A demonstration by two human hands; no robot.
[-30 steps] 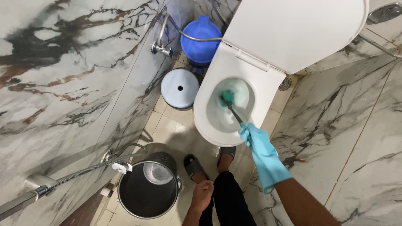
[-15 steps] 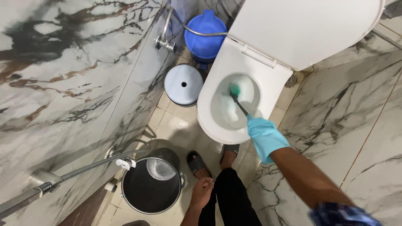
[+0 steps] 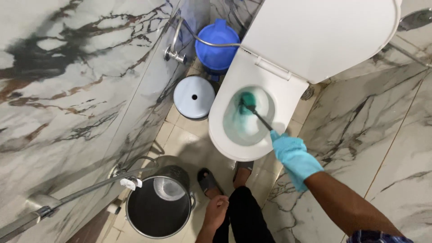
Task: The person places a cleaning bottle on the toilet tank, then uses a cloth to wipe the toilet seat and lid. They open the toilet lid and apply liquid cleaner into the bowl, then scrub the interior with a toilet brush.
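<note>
Now the right hand [image 3: 294,155], in a light blue rubber glove, is closed tight around the dark handle of a toilet brush [image 3: 254,112], whose green head sits low against the far-left inner wall of the white toilet bowl [image 3: 220,130]; half a second ago the head stood a little higher and further right near the back of the bowl, and a second ago it was again to the left, so the brush is sweeping back and forth across the same band of porcelain. Blue-green cleaner now tints more of the water and the inner wall than it did a moment before, which suggests the scrubbing is well under way but the near side of the bowl has had less attention. The gloved hand has drawn slightly back and right, just outside the rim. The bare left hand [image 3: 216,211] rests loosely curled on the person's dark trouser leg, holding nothing, as it did throughout. The raised toilet lid [image 3: 324,31], a pale round stool [image 3: 194,96], a blue container [image 3: 217,42], a dark metal bucket [image 3: 157,209] and the sandalled feet [image 3: 208,180] keep their places on the tiled floor between marble-patterned walls
</note>
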